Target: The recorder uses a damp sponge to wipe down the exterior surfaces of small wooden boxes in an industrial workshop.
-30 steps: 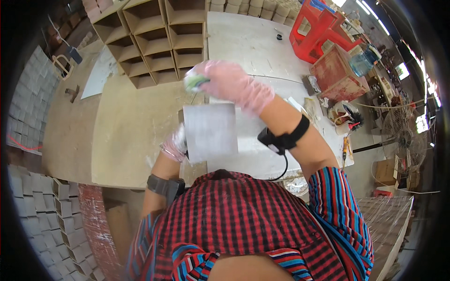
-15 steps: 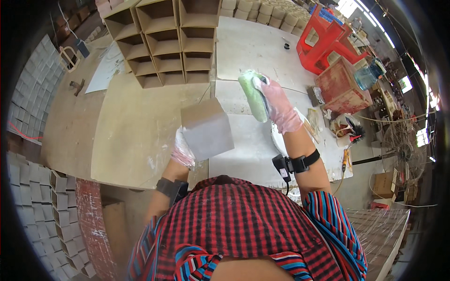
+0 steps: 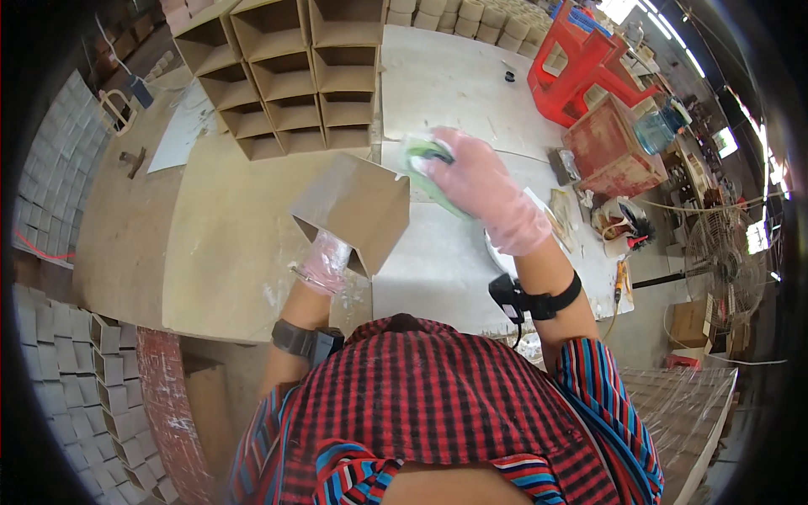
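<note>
A brown cardboard box [image 3: 364, 206] is held up over the middle of the table by my left hand [image 3: 326, 263], in a thin glove smeared white. That hand reaches into the box's open end, so its fingers are hidden inside. Just right of the box, my right hand [image 3: 473, 181], in a pink glove, is closed round a green paint roller [image 3: 418, 160] with white paint on it. The roller is blurred and its end is close to the box's upper right edge; I cannot tell whether they touch. A white dish [image 3: 498, 252] lies partly under my right wrist.
Stacked open brown boxes [image 3: 295, 76] stand at the back of the table. A red plastic stool [image 3: 581, 71], a paint-stained crate [image 3: 614, 145] and a blue water jug [image 3: 656, 133] are at the back right. Rows of pale boxes [image 3: 59, 370] line the left, and a fan [image 3: 728, 261] stands right.
My left hand has turned the box, so brown sides now face up instead of the grey-white one. The roller in my right hand has moved left toward the box.
</note>
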A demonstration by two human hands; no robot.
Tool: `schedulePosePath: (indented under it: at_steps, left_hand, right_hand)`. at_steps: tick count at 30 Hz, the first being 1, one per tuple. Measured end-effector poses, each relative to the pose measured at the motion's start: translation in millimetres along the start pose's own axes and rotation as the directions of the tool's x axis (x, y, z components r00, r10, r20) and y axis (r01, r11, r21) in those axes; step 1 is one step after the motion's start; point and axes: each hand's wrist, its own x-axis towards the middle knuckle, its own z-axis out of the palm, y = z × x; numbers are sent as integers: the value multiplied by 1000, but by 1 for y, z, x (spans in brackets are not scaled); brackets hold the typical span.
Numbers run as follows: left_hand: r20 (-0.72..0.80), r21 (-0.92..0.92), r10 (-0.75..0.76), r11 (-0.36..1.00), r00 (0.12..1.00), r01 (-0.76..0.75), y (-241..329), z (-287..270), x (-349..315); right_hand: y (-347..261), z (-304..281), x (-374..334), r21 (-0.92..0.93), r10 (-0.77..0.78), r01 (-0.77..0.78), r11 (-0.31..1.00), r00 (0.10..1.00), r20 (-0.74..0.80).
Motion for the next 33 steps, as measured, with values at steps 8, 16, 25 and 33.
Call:
schedulePosePath:
  at_steps: [8,16,25,33]
  left_hand:
    - [31,13,59,998,998,-59,5,0,9]
    - [14,29,131,991,991,-132,13,-6,9]
    - [28,64,118,991,993,-120,19,2,4]
    - [31,61,53,997,998,-55,9,3,-3]
  right_hand:
    - [-35,56,-27,-209,-359,371,905,928,96]
    - [-33,26,6,-246,-214,208,947,977,5]
    - [-50,34,-18,53,-366,365,929,931,4]
    - [-38,65,-27,-324,-470,463,825,880,59]
